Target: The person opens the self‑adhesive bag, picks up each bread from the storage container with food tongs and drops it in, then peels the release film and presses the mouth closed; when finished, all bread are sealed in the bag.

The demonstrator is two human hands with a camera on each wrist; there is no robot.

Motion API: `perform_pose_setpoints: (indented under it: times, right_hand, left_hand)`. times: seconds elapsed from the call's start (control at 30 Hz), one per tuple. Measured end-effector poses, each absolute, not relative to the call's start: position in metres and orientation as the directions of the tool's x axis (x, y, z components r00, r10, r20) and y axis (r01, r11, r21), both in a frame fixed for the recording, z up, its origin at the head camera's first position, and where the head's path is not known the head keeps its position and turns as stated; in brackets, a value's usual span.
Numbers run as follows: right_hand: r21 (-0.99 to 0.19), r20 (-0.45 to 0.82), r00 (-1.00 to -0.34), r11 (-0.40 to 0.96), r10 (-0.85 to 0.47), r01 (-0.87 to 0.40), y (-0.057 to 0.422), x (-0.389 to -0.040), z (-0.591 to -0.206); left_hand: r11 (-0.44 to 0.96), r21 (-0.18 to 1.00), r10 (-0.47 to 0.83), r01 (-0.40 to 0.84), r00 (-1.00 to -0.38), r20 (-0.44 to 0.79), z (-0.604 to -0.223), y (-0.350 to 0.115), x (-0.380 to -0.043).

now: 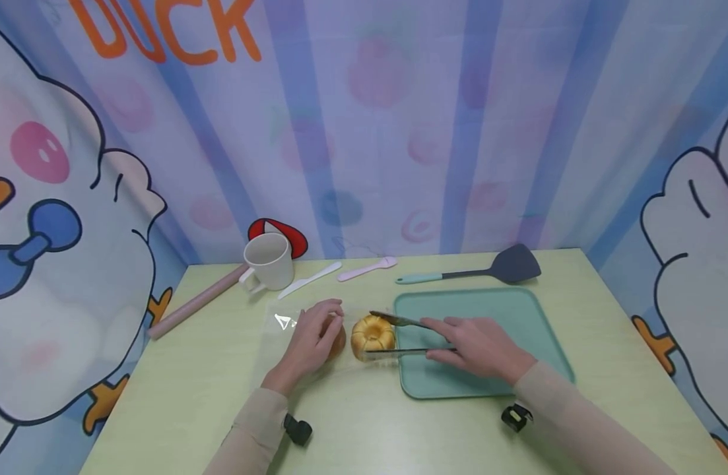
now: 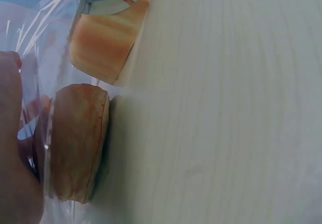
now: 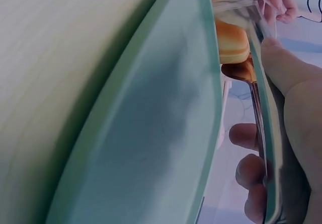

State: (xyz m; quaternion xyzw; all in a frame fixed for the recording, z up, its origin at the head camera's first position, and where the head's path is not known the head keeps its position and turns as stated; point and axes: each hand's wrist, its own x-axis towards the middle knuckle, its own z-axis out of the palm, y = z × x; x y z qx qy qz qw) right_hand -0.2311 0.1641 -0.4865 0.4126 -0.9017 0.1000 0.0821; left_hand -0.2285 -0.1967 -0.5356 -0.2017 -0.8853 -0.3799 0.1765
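Note:
My right hand point(image 1: 479, 346) grips metal tongs point(image 1: 399, 320), one arm ending in a spoon shape. The tongs' arms lie on either side of a round golden bread roll point(image 1: 372, 335), at the mouth of a clear plastic bag point(image 1: 263, 353). A browner roll point(image 2: 80, 143) sits deeper in the bag, partly covered by my left hand point(image 1: 310, 340) in the head view. The left fingers pinch the bag's film, as seen in the right wrist view. Beneath the right hand lies a green tray point(image 1: 488, 300), its left edge beside the bag's mouth.
Behind the bag stand a white mug point(image 1: 274, 264), a white plastic knife point(image 1: 310, 280) and a pink spoon-like utensil point(image 1: 366, 269). A spatula point(image 1: 515, 265) lies behind the tray. At the far left is a pink rolling pin point(image 1: 197, 303). A printed curtain point(image 1: 393, 132) borders the table.

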Motion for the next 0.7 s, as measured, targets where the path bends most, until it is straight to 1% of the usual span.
perform_pose_setpoints:
  times: [0.17, 0.47, 0.7]
  right_hand:
    - [-0.083, 0.238, -0.636, 0.637, -0.734, -0.766, 0.1623, -0.2296, -0.4835]
    - [-0.080, 0.285, -0.629, 0.637, -0.723, -0.767, 0.1590, -0.2294, -0.4900]
    - [-0.078, 0.267, -0.633, 0.638, -0.727, -0.766, 0.1560, -0.2298, -0.4911]
  left_hand:
    - [0.637, 0.615, 0.218, 0.465, -0.873, 0.435, -0.5333, -0.1960, -0.2276]
    - [0.640, 0.623, 0.206, 0.450, -0.882, 0.424, -0.5336, -0.1954, -0.2265]
    - [0.669, 0.595, 0.198, 0.446, -0.878, 0.436, -0.5318, -0.1957, -0.2258]
